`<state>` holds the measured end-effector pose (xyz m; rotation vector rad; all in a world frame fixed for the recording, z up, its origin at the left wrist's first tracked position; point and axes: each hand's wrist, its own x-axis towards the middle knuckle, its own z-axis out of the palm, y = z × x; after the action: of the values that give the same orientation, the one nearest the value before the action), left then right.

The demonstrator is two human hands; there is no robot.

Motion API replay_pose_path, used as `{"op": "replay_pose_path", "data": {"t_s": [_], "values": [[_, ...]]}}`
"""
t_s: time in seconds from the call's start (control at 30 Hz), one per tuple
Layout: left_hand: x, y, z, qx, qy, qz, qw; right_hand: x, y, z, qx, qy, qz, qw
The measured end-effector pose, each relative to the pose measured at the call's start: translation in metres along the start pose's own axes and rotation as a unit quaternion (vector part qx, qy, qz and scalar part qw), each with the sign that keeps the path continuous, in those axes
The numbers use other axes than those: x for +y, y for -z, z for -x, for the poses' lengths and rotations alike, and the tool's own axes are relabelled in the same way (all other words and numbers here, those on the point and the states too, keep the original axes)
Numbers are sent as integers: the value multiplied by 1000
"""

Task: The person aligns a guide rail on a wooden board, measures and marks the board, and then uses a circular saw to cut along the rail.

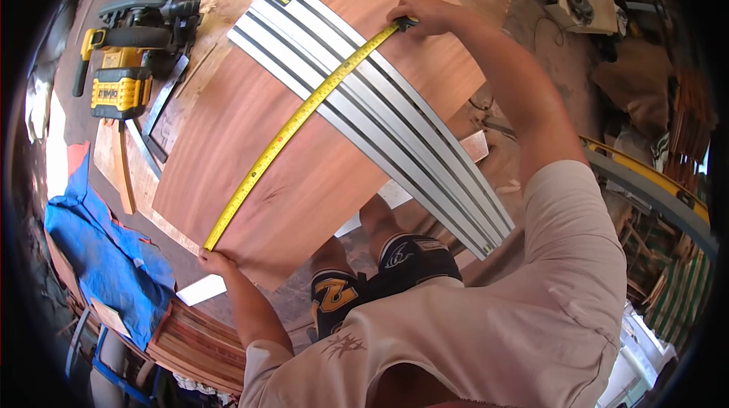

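Note:
A yellow tape measure point(282, 137) stretches diagonally over a reddish-brown wood board point(228, 150) and across a silver guide rail point(395, 135). My left hand point(218, 264) is closed at the near-left edge of the board, pinching the tape's end there. At the far right, my right hand point(427, 15) is wrapped round the other end of the tape; the palm hides most of what it grips, and a dark part shows by the fingers. The rail lies slantwise on the board, and its lower end sticks out past the board's edge.
A yellow and black cordless circular saw point(125, 55) sits to the left, beside a metal square point(163, 104). Blue tarp point(106, 256) covers stacked timber point(201, 343) at lower left. A yellow spirit level point(645, 173) is on the right, and a wooden box point(581, 6) stands at upper right.

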<state>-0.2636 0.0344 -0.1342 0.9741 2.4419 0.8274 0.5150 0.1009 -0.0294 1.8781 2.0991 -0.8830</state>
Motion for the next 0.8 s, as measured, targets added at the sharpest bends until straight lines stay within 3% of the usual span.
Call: {"op": "replay_pose_path", "data": {"t_s": [0.17,0.2,0.27,0.3,0.37,0.4,0.5,0.57,0.63,0.7,0.8], "values": [[-1,1,1,-21,75,100,992,2,-1,-4,33,82,-44,995],[-2,2,2,0,56,98,994,-9,0,-6,33,92,-49,994],[4,8,4,12,7,120,993,-53,19,0,4,93,-45,995],[6,13,2,39,29,177,983,-76,28,3,-16,103,-53,993],[24,31,8,89,18,125,988,-117,28,6,-21,71,-50,996],[30,40,9,78,62,190,977,-141,31,8,-52,51,-67,995],[44,62,15,99,85,315,940,-209,28,0,-97,31,-87,991],[31,73,9,111,85,305,942,-250,-1,-15,-78,58,-72,993],[28,76,19,-28,-44,177,983,-305,-29,-30,-76,100,-106,986],[71,68,47,-148,-125,161,968,-373,-53,-42,-100,118,-82,985],[85,47,73,-205,-183,187,943,-459,-78,-46,-28,128,-74,989]]}}
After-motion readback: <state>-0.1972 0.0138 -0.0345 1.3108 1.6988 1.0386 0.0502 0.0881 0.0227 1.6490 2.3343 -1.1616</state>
